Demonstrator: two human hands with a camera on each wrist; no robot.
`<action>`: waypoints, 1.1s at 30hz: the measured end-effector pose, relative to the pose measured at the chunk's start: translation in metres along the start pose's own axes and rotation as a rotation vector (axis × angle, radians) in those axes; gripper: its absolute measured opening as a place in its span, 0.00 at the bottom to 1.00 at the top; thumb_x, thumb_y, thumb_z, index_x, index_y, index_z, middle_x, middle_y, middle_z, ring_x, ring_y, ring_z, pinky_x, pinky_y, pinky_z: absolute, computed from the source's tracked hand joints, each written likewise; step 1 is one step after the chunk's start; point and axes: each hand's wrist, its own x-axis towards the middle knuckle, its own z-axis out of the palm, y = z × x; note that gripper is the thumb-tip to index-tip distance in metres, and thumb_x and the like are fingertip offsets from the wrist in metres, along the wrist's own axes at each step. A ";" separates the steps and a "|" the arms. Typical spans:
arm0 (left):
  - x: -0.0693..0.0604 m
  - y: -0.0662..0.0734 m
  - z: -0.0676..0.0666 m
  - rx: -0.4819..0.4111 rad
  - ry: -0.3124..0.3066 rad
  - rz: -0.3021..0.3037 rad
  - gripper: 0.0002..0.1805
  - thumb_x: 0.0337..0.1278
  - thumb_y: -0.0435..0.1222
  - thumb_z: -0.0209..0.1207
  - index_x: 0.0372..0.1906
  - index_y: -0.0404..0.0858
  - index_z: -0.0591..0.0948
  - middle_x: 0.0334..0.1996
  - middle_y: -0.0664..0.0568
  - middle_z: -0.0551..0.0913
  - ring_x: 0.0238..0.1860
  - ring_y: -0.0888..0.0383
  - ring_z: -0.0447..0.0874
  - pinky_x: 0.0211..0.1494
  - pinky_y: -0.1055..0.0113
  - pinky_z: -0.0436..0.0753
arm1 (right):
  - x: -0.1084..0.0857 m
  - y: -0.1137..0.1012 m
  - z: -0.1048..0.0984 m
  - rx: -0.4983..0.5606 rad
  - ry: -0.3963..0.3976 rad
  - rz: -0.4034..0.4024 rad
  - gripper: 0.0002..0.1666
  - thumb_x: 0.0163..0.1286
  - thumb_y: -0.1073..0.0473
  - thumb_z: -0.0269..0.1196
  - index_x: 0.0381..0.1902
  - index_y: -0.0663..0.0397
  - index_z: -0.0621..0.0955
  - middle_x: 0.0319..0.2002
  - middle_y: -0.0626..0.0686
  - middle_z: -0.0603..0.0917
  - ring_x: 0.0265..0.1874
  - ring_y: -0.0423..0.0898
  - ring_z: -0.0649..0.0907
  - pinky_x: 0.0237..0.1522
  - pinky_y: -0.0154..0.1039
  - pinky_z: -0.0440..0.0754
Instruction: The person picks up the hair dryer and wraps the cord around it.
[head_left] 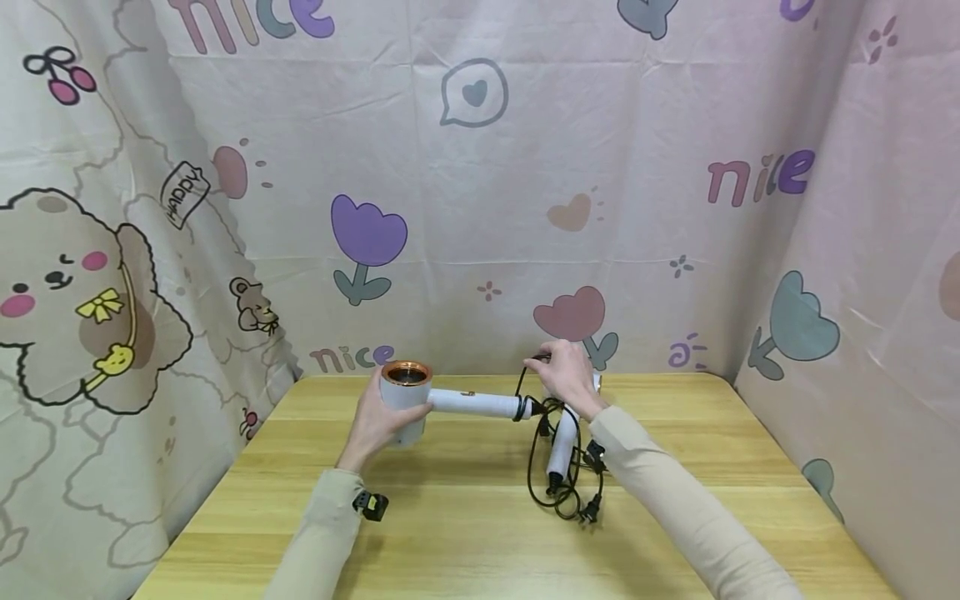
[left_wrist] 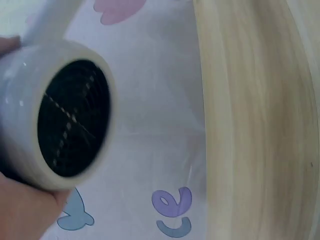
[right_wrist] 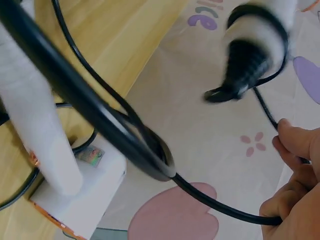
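Note:
My left hand (head_left: 372, 422) grips a white hair dryer (head_left: 405, 417) by its barrel, raised over the table, its copper-rimmed end facing up. The handle (head_left: 480, 403) points right, with black cord wrapped around its base. In the left wrist view, the dark grille (left_wrist: 75, 120) at one end of the barrel shows. My right hand (head_left: 567, 375) holds the black cord (right_wrist: 220, 210) in curled fingers; the right wrist view has the cord running out from finger and thumb. Below it a second white hair dryer (head_left: 562, 446) lies on the table, its barrel partly hidden by my hand.
Loops of black cord and a plug (head_left: 590, 510) lie around the second dryer on the wooden table (head_left: 450, 533). A patterned cloth (head_left: 480, 192) hangs behind the table's far edge and along both sides.

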 end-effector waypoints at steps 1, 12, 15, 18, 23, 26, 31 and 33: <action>0.000 -0.001 -0.001 -0.008 -0.008 0.015 0.47 0.36 0.43 0.79 0.65 0.46 0.66 0.51 0.45 0.78 0.46 0.47 0.79 0.45 0.59 0.81 | 0.000 0.001 0.001 0.000 0.003 -0.002 0.11 0.62 0.48 0.69 0.32 0.49 0.88 0.21 0.47 0.86 0.13 0.40 0.73 0.15 0.33 0.67; 0.003 -0.001 0.002 0.046 0.047 -0.055 0.51 0.36 0.42 0.77 0.68 0.41 0.63 0.51 0.39 0.78 0.45 0.44 0.81 0.44 0.54 0.84 | -0.011 -0.012 0.006 0.013 0.035 -0.141 0.10 0.63 0.50 0.69 0.32 0.49 0.88 0.25 0.47 0.87 0.13 0.37 0.73 0.16 0.32 0.69; 0.004 0.000 0.004 0.064 0.097 -0.094 0.52 0.36 0.45 0.77 0.69 0.39 0.62 0.51 0.38 0.78 0.45 0.42 0.81 0.45 0.52 0.85 | -0.013 -0.016 0.007 0.008 0.040 -0.149 0.08 0.63 0.51 0.70 0.31 0.49 0.88 0.24 0.47 0.88 0.13 0.37 0.72 0.17 0.32 0.69; 0.004 0.002 0.007 0.072 0.158 -0.137 0.54 0.37 0.47 0.76 0.70 0.37 0.61 0.51 0.37 0.78 0.46 0.42 0.81 0.47 0.50 0.84 | -0.014 -0.017 0.008 0.024 0.055 -0.152 0.08 0.65 0.51 0.68 0.32 0.49 0.89 0.24 0.47 0.88 0.12 0.36 0.72 0.18 0.32 0.69; 0.000 0.000 0.013 0.032 0.289 -0.224 0.52 0.39 0.48 0.75 0.69 0.35 0.61 0.49 0.37 0.78 0.45 0.42 0.80 0.46 0.51 0.84 | -0.018 -0.012 0.011 0.078 0.035 -0.168 0.12 0.71 0.51 0.62 0.37 0.51 0.89 0.19 0.46 0.82 0.10 0.36 0.65 0.16 0.32 0.64; -0.002 -0.001 0.018 -0.031 0.361 -0.277 0.53 0.39 0.49 0.75 0.69 0.35 0.61 0.49 0.38 0.78 0.45 0.43 0.80 0.45 0.52 0.84 | -0.022 -0.006 0.014 0.116 0.015 -0.182 0.14 0.74 0.53 0.58 0.40 0.52 0.88 0.17 0.45 0.78 0.12 0.38 0.66 0.19 0.33 0.68; 0.001 -0.002 0.024 -0.271 0.426 -0.359 0.48 0.40 0.47 0.76 0.66 0.37 0.64 0.50 0.43 0.77 0.43 0.50 0.80 0.42 0.60 0.84 | -0.025 0.003 0.014 0.194 -0.025 -0.148 0.17 0.76 0.53 0.54 0.42 0.51 0.88 0.28 0.49 0.86 0.24 0.41 0.77 0.36 0.41 0.81; 0.004 -0.003 0.026 -0.378 0.439 -0.381 0.43 0.41 0.45 0.76 0.63 0.38 0.67 0.49 0.45 0.77 0.41 0.54 0.80 0.40 0.64 0.84 | -0.026 0.007 0.012 0.256 -0.067 -0.107 0.18 0.77 0.52 0.52 0.42 0.50 0.88 0.34 0.50 0.88 0.23 0.40 0.75 0.37 0.41 0.79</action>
